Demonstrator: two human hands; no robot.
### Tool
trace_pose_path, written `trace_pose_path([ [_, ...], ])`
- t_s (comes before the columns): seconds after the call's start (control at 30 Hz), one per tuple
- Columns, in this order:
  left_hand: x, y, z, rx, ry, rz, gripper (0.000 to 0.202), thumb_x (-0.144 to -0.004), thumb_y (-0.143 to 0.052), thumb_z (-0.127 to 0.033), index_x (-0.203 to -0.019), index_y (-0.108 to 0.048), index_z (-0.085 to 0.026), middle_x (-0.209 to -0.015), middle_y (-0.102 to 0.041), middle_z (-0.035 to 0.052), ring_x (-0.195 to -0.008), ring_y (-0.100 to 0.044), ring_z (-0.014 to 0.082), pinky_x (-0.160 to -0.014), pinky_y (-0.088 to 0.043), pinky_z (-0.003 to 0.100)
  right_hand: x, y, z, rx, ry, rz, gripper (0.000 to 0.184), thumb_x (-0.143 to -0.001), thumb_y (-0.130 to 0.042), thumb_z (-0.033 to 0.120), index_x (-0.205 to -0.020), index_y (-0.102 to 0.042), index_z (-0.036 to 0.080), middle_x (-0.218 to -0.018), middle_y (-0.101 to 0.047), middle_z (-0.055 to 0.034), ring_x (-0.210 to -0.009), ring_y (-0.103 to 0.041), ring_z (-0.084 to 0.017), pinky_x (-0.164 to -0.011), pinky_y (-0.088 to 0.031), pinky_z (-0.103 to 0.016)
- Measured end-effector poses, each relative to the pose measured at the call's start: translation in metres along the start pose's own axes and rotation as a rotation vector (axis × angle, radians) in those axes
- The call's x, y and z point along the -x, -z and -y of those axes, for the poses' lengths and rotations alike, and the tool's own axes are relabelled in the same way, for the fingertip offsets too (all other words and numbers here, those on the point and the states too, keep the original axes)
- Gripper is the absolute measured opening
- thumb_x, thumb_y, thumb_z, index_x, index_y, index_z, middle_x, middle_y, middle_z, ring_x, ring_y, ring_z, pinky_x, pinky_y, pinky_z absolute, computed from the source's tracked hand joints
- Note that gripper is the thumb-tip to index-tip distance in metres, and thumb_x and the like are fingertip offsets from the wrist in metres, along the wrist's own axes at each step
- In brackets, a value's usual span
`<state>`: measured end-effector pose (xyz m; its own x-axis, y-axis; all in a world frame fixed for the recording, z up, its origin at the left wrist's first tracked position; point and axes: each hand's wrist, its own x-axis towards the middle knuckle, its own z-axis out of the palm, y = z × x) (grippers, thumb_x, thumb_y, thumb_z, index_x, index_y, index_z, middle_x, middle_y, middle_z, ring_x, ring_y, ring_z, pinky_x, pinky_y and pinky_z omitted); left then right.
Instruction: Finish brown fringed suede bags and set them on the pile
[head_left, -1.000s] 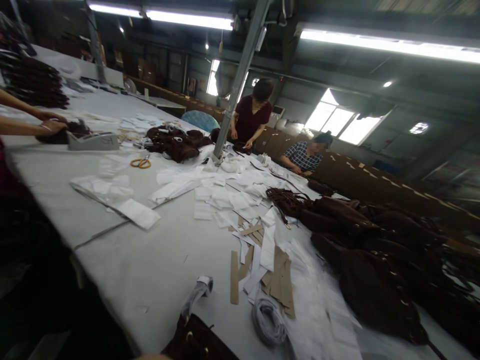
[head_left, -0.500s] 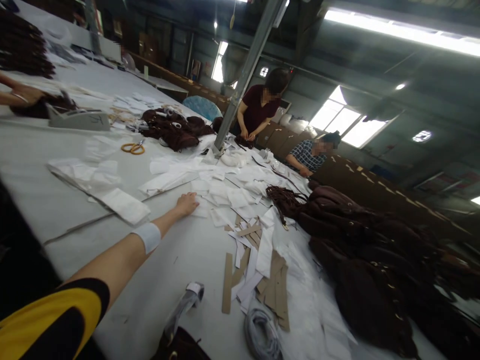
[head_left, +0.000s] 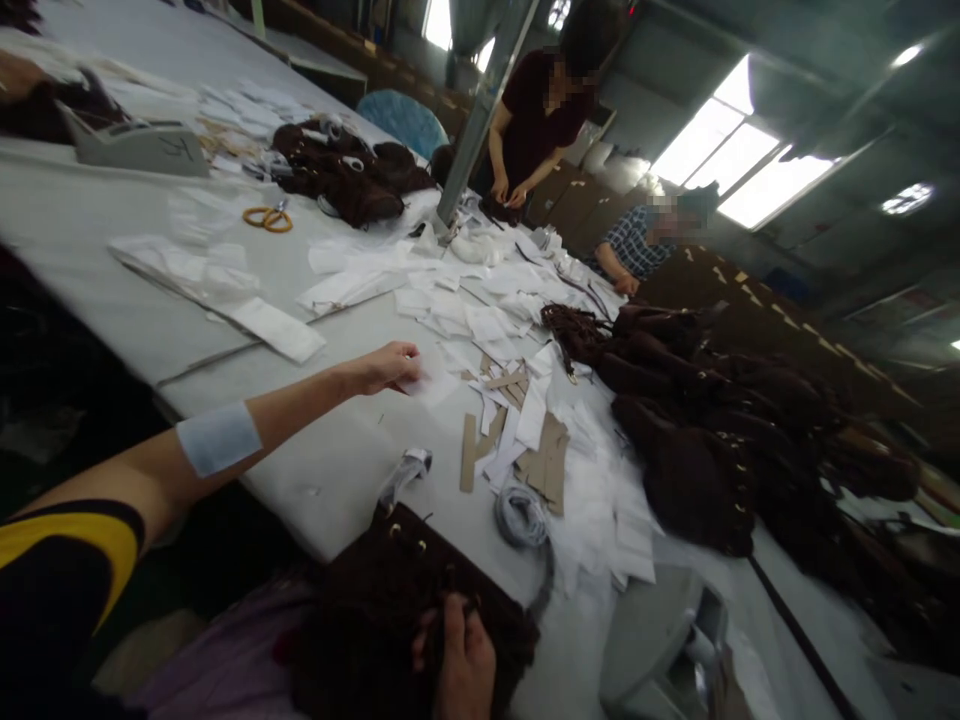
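Note:
My left hand point(head_left: 388, 368) reaches over the table with fingers pinched on a thin white sheet point(head_left: 436, 385), which is blurred. Below, at the table's near edge, my right hand point(head_left: 466, 655) is closed on a dark brown bag point(head_left: 420, 585) with metal eyelets along its top. A strap wrapped in clear plastic point(head_left: 405, 475) rises from the bag's left side. On the table beside the bag lies a coiled, wrapped strap point(head_left: 521, 515). Strips of brown card point(head_left: 544, 460) and white paper lie just beyond it.
Dark brown bags point(head_left: 690, 440) are heaped at the right, and another pile point(head_left: 345, 170) lies farther back. Orange-handled scissors point(head_left: 268, 217) and a grey tape dispenser point(head_left: 142, 150) are at the left. A metal post point(head_left: 484, 115) stands mid-table. Two co-workers work across the table.
The view has tilted down, bringing my right hand and more of the bag into sight. My left hand has come off the pile of white sheets with one sheet in its fingers.

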<state>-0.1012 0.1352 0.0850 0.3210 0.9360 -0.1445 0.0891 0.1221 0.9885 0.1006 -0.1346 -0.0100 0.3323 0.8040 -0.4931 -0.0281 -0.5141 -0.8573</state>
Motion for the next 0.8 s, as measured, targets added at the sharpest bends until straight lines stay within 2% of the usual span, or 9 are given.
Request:
trace_pose_path([
  [0.07,0.034,-0.014,0.012,0.087,0.092,0.116,0.025,-0.089,-0.053,-0.018,-0.109,-0.056,-0.002,-0.095,-0.063,0.0093,-0.075,-0.062,0.014,-0.066,-0.05,0.031,0.003,-0.002,-0.003,-0.163,-0.006,-0.029,0.051,-0.074,-0.058,0.065,-0.081,-0.058,0.015,-0.067,-0.065,-0.0017,-0.049,-0.056,-0.011,-0.043,-0.045,-0.022],
  [0.2,0.111,-0.046,0.035,0.485,0.323,0.425,0.028,-0.075,-0.069,-0.025,-0.097,-0.063,-0.01,-0.078,-0.068,0.0065,-0.053,-0.056,0.0086,-0.049,-0.043,0.018,0.019,-0.002,0.007,-0.449,-0.091,0.018,0.048,-0.066,-0.077,0.045,-0.102,-0.062,0.018,-0.09,-0.071,-0.0043,-0.063,-0.063,-0.011,-0.054,-0.048,-0.02],
  [0.3,0.154,-0.074,0.056,0.662,0.447,0.546,0.033,-0.065,-0.078,-0.029,-0.089,-0.067,-0.01,-0.076,-0.068,0.0053,-0.058,-0.058,0.0094,-0.057,-0.047,0.019,0.03,0.002,0.017,-0.537,-0.147,0.048,0.046,-0.062,-0.082,0.035,-0.102,-0.066,0.019,-0.094,-0.072,-0.0041,-0.064,-0.062,-0.01,-0.056,-0.048,-0.02],
  [0.4,0.171,-0.098,0.078,0.633,0.505,0.623,0.035,-0.058,-0.081,-0.027,-0.086,-0.069,-0.011,-0.08,-0.069,0.0041,-0.067,-0.062,0.0134,-0.068,-0.049,0.024,0.035,0.01,0.026,-0.549,-0.166,0.049,0.039,-0.06,-0.083,0.033,-0.093,-0.069,0.017,-0.087,-0.072,-0.0041,-0.065,-0.063,-0.012,-0.055,-0.048,-0.021],
  [0.47,0.173,-0.108,0.088,0.481,0.466,0.634,0.026,-0.06,-0.076,-0.025,-0.081,-0.068,-0.012,-0.075,-0.067,0.0015,-0.063,-0.059,0.0129,-0.063,-0.047,0.023,0.036,0.015,0.031,-0.52,-0.175,0.034,0.038,-0.058,-0.084,0.031,-0.09,-0.07,0.016,-0.077,-0.07,-0.0026,-0.059,-0.06,-0.01,-0.048,-0.045,-0.019],
  [0.53,0.172,-0.114,0.095,0.274,0.376,0.617,0.013,-0.066,-0.068,-0.023,-0.072,-0.065,-0.012,-0.064,-0.062,-0.0014,-0.055,-0.053,0.0113,-0.054,-0.041,0.02,0.037,0.02,0.036,-0.467,-0.167,0.015,0.036,-0.056,-0.085,0.031,-0.085,-0.07,0.014,-0.063,-0.064,0.0017,-0.047,-0.051,-0.005,-0.04,-0.036,-0.014],
  [0.63,0.173,-0.121,0.1,0.032,0.214,0.527,0.012,-0.07,-0.058,-0.021,-0.06,-0.058,-0.013,-0.053,-0.053,-0.0032,-0.048,-0.045,0.0099,-0.045,-0.031,0.02,0.038,0.024,0.041,-0.379,-0.123,-0.013,0.036,-0.054,-0.085,0.036,-0.075,-0.068,0.012,-0.051,-0.053,0.0068,-0.037,-0.039,-0.001,-0.035,-0.028,-0.013],
  [0.73,0.176,-0.134,0.104,0.026,0.152,0.397,0.019,-0.072,-0.058,-0.026,-0.058,-0.056,-0.014,-0.05,-0.049,-0.0029,-0.047,-0.042,0.0095,-0.044,-0.028,0.02,0.041,0.022,0.039,-0.251,-0.076,-0.06,0.041,-0.057,-0.082,0.042,-0.08,-0.067,0.012,-0.051,-0.054,0.0066,-0.036,-0.04,-0.002,-0.034,-0.028,-0.015],
  [0.8,0.178,-0.143,0.104,0.184,0.258,0.344,0.026,-0.074,-0.059,-0.036,-0.061,-0.057,-0.014,-0.052,-0.051,-0.0019,-0.047,-0.044,0.01,-0.046,-0.032,0.021,0.044,0.018,0.035,-0.1,-0.036,-0.121,0.046,-0.061,-0.078,0.045,-0.091,-0.068,0.012,-0.055,-0.06,0.0033,-0.037,-0.045,-0.006,-0.035,-0.033,-0.018],
])
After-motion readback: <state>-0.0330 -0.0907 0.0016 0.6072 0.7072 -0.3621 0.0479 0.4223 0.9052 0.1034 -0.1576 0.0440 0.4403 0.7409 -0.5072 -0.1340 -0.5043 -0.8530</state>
